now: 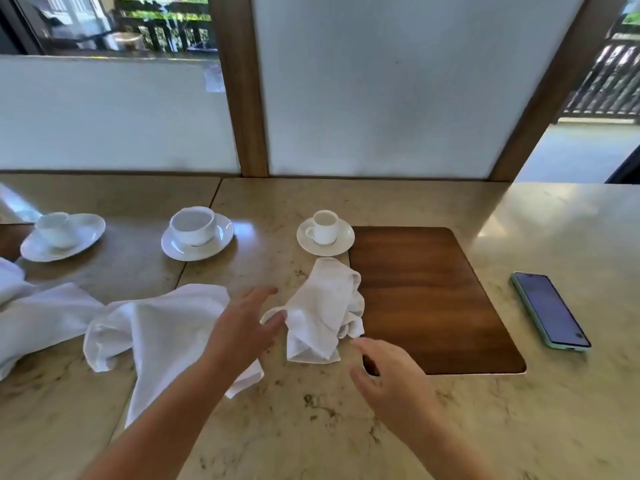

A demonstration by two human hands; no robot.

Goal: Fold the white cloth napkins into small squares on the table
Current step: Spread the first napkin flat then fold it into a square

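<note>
The surface [311, 427] is beige stone with brown mottled veins. At 3 o'clock of the crumpled white napkin [322, 313] lies a dark brown placemat [426, 299] with wood grain. 2 more white napkins [162, 327] [38, 317] lie toward 9 o'clock. All 3 cups [325, 226] [193, 225] [55, 228] and their saucers [343, 242] are plain white. The phone [550, 311] has a mint-green case and a dark purple screen. The wall panels [381, 81] are pale grey, framed in brown wood.

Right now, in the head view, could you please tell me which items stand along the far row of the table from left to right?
Tipped cup on saucer → large cup on saucer → small cup on saucer → wooden placemat → phone.
</note>
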